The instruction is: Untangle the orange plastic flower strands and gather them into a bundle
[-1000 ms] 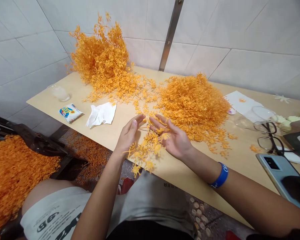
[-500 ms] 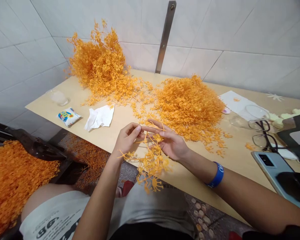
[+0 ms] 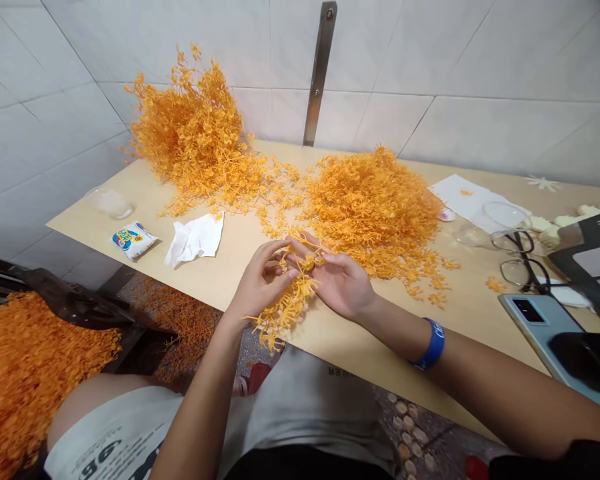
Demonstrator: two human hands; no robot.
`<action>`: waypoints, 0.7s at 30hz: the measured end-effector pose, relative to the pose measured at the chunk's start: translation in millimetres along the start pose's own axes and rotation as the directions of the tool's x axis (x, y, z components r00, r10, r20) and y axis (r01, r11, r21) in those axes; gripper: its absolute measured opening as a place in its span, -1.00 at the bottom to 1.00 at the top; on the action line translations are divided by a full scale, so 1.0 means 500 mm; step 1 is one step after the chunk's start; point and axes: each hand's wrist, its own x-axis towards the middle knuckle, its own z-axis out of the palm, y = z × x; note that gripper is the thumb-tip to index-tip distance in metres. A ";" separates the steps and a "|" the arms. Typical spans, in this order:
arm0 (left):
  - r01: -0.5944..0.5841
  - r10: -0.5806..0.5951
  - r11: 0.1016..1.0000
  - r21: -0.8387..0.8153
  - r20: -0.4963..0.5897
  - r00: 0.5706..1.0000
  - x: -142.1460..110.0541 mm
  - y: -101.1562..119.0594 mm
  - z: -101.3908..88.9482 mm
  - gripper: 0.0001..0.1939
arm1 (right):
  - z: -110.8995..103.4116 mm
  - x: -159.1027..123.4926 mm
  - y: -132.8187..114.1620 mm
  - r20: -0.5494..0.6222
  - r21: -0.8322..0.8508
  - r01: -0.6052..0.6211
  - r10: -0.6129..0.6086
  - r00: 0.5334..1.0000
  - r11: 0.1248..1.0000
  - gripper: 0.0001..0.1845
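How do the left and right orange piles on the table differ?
Height: the left pile stands taller; the right pile is a lower mound.
Texture: the left pile looks airier, with stray sprigs poking up; the right pile looks denser on top.
Position: the right pile is just beyond the right hand; the left pile sits farther away.
Shared: both orange, both shedding loose bits.
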 end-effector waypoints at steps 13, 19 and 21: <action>-0.154 0.160 0.971 0.181 -0.023 0.987 0.005 -0.005 -0.003 -0.73 | -0.031 0.019 0.033 -0.120 -0.179 -0.002 -0.020 0.993 0.984 -0.54; -0.138 0.143 0.970 0.202 -0.014 0.990 0.002 0.002 -0.005 -0.73 | -0.033 0.022 0.031 -0.159 -0.192 0.019 -0.051 0.986 0.981 -0.50; -0.139 0.140 0.976 0.167 0.006 0.990 0.000 0.002 -0.007 -0.76 | -0.030 0.021 0.031 -0.171 -0.192 0.033 -0.067 0.983 0.981 -0.49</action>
